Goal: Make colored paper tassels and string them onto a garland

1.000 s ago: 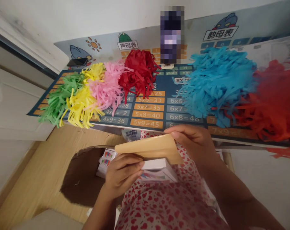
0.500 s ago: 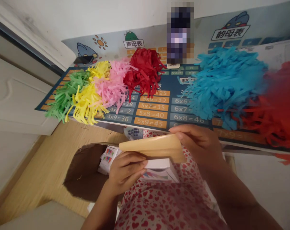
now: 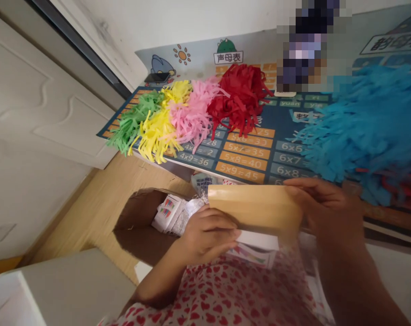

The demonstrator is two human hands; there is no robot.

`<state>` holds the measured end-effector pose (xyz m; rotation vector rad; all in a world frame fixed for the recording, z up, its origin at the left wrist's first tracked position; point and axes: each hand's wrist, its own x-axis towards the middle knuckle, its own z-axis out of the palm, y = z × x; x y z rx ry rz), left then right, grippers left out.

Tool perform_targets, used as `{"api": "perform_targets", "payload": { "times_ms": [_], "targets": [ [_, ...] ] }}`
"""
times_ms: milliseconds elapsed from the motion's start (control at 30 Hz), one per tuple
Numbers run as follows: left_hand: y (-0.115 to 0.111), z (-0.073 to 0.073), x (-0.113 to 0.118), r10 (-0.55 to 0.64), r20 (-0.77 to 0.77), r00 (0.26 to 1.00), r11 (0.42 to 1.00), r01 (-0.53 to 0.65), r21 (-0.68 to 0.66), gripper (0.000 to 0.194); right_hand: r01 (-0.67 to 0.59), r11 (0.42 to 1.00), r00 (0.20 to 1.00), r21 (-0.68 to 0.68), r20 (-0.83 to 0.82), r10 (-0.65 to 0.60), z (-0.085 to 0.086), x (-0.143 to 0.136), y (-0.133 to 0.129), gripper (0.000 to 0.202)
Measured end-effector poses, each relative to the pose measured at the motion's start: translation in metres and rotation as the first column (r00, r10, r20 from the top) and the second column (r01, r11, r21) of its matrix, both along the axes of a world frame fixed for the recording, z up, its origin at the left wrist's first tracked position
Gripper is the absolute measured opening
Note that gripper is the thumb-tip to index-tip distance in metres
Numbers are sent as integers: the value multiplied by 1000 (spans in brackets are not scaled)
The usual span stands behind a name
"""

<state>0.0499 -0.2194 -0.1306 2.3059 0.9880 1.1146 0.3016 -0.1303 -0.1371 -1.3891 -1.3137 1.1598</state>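
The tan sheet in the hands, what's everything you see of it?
The tan sheet looks like smooth, slightly shiny paper, roughly rectangular, longer sideways, blurry at lower right. The right hand pinches its upper right corner; the left hand covers its lower left edge. It's right by the white box, but touching is unclear.

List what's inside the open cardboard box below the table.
Visible: at least one white carton with a multicolored print and, beside it, crumpled white material. The left hand and left forearm hide part of the cardboard box; anything behind them or under the carton can't be seen.
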Motion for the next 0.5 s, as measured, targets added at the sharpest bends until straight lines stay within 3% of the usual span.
{"api": "perform_targets", "payload": {
  "times_ms": [167,400,500],
  "targets": [
    [0,1,-1,-9,8,1000,1000,9,-25,34,9,993,981,-119,-193,-32,-2,-4,7,26],
    [-4,-3,-2,-7,0,1000,1000,7,-21,33,5,996,985,-91,-173,-20,-11,-4,17,23],
    [-4,-2,-3,3,-13,1000,1000,-4,-13,35,170,985,978,21,-124,-166,-8,-5,11,26]
  ]
}}
